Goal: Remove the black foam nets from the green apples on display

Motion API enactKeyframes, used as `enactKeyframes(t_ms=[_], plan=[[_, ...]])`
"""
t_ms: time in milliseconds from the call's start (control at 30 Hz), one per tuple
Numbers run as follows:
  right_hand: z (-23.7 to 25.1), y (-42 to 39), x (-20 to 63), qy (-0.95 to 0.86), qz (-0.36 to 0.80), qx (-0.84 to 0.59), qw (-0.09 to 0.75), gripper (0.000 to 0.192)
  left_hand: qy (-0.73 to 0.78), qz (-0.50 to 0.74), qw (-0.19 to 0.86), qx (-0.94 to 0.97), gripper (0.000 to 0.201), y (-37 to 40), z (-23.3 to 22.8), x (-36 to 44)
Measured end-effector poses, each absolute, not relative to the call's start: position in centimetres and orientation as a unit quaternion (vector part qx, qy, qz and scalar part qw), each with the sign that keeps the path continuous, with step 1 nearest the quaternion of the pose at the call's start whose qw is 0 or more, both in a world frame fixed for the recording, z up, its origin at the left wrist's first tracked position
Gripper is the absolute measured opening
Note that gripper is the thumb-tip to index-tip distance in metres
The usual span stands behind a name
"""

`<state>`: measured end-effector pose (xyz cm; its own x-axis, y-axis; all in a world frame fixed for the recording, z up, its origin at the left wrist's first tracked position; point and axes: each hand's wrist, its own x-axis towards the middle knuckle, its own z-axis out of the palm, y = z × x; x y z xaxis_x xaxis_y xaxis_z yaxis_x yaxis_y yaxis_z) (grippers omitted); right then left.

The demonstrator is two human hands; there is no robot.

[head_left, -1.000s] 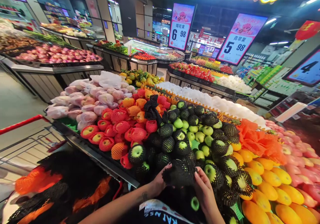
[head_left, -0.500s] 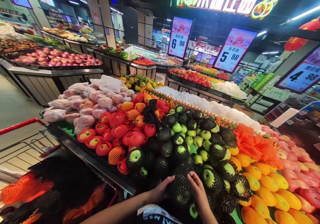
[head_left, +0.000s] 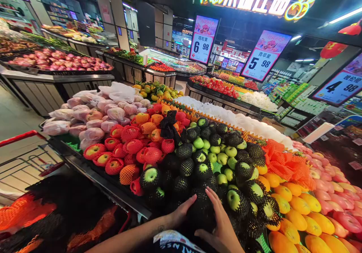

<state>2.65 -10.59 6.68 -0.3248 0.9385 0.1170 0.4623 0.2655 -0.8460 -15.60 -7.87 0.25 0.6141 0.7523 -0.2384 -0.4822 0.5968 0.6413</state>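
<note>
Left hand (head_left: 181,212) and right hand (head_left: 222,223), each grip pressed around one black-netted apple (head_left: 201,213) between them; netted green apples (head_left: 215,158) lie just beyond.

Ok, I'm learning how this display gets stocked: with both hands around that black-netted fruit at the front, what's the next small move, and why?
Probably settle it down into the front row and let go. The left hand and right hand cup the black-netted fruit on both sides, low at the near edge of the netted green apples, and the net seems to cover it fully.
</note>
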Motion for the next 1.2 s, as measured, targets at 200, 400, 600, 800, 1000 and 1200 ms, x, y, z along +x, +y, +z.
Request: enactKeyframes(t_ms=[200, 400, 600, 800, 1000, 1200], plan=[[6.5, -9.9, 1.0, -0.700, 0.367, -0.543, 0.284, 0.107, 0.264, 0.398, 0.822, 0.310, 0.067, -7.9, 0.7, -15.7], [5.0, -10.0, 1.7, -0.690, 0.333, -0.555, 0.324, 0.088, 0.318, 0.412, 0.766, 0.378, 0.077, -7.8, 0.7, -16.3], [5.9, -8.5, 3.2, -0.678, 0.288, -0.563, 0.375, 0.078, 0.333, 0.369, 0.735, 0.460, 0.082, -8.0, 0.0, -16.6], [10.7, -1.8, 8.3, -0.634, 0.071, -0.614, 0.465, 0.081, 0.339, 0.329, 0.737, 0.483, 0.086, -8.2, -0.2, -16.9], [12.9, 4.9, 11.8, -0.717, -0.041, -0.603, 0.347, 0.078, 0.338, 0.326, 0.733, 0.492, 0.081, -7.9, -0.3, -17.0], [11.4, 8.5, 10.5, -0.799, -0.045, -0.588, 0.116, 0.077, 0.335, 0.332, 0.730, 0.494, 0.077, -7.7, -0.2, -17.3]])
